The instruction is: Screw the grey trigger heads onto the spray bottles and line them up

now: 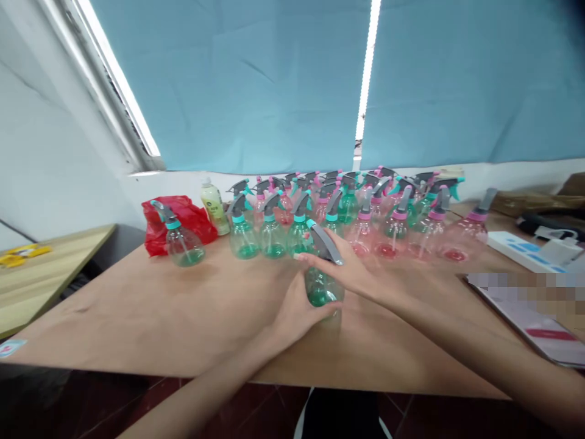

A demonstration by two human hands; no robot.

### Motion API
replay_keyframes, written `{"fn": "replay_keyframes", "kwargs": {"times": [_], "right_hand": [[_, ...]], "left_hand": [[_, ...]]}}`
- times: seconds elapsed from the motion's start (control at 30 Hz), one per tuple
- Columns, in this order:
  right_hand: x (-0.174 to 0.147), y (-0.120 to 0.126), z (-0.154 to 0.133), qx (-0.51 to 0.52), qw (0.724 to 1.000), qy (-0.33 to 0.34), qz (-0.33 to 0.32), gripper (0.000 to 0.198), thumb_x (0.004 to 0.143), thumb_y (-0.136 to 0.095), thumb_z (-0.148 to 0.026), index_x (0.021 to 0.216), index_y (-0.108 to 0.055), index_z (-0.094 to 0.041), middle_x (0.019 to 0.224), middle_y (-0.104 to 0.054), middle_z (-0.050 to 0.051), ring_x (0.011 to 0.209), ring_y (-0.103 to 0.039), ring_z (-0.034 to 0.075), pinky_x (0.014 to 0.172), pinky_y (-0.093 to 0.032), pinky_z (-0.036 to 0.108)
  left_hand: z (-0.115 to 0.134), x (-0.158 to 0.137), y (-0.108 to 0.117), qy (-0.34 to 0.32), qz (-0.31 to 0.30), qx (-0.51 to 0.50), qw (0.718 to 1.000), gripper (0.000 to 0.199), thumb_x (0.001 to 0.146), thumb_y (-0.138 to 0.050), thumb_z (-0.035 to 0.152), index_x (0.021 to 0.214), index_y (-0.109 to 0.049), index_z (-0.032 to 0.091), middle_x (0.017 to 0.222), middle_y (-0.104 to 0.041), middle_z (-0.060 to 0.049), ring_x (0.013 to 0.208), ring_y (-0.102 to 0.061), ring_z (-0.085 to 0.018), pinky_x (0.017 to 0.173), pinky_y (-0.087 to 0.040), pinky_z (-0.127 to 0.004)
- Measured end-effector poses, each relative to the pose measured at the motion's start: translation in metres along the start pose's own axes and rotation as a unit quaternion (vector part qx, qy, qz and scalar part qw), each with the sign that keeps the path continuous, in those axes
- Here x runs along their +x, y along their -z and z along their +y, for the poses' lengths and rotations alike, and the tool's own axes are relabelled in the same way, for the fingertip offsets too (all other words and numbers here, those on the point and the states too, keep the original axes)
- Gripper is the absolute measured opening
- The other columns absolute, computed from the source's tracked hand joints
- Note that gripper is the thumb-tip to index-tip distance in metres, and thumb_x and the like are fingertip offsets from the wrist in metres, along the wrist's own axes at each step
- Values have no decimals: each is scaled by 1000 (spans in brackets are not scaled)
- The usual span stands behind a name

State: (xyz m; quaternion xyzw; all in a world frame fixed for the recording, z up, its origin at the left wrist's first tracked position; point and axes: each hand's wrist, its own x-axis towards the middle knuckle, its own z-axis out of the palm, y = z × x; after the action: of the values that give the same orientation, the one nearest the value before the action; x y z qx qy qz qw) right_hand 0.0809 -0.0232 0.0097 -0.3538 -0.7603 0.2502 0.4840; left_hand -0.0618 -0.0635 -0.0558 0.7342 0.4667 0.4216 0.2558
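A clear green spray bottle with a grey and turquoise spray head is in front of me, near the middle of the table. My left hand is closed around its lower body, with the thumb across the front. Higher up, my right hand is wrapped about the neck just under the spray head, so the collar there is hidden. Behind my hands stand several green bottles with turquoise collars. To their right are several pink bottles with pink collars.
Apart on the left, one green bottle stands by a red plastic bag and a yellowish drink bottle. A white power strip and a flat tablet-like device lie on the right. A second wooden table is at far left.
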Motion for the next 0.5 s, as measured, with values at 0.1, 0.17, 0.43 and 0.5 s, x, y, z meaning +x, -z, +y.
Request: {"fn": "replay_keyframes", "kwargs": {"times": [0.1,0.17,0.43,0.5], "right_hand": [[-1,9,9,48,998,-11,31,34,82,-62,-53,96,-57,-22,91,-62,3,80,-58,18,72,-44,33],[-1,15,15,67,997,-18,32,30,83,-61,-49,96,-59,-22,93,-63,3,84,-59,18,77,-44,34],[10,32,45,81,996,10,34,17,87,-60,-38,95,-62,-23,89,-64,0,77,-58,14,70,-43,30],[15,35,51,88,996,22,23,17,87,-59,-37,95,-63,-23,90,-65,1,77,-58,15,68,-44,30]], "left_hand": [[4,9,-18,19,-20,-7,1000,78,72,-78,45,135,-39,21,132,-52,-13,124,-48,-35,99,-42,-53],[6,15,-26,21,-26,1,999,81,71,-78,46,137,-37,21,133,-50,-14,125,-46,-37,99,-41,-55],[-8,38,-27,-44,-123,48,990,104,66,-78,57,147,-24,23,143,-42,-18,132,-37,-41,103,-35,-60],[-15,42,-22,-64,-144,87,984,107,66,-77,59,149,-20,24,145,-40,-17,133,-37,-40,104,-33,-60]]}}
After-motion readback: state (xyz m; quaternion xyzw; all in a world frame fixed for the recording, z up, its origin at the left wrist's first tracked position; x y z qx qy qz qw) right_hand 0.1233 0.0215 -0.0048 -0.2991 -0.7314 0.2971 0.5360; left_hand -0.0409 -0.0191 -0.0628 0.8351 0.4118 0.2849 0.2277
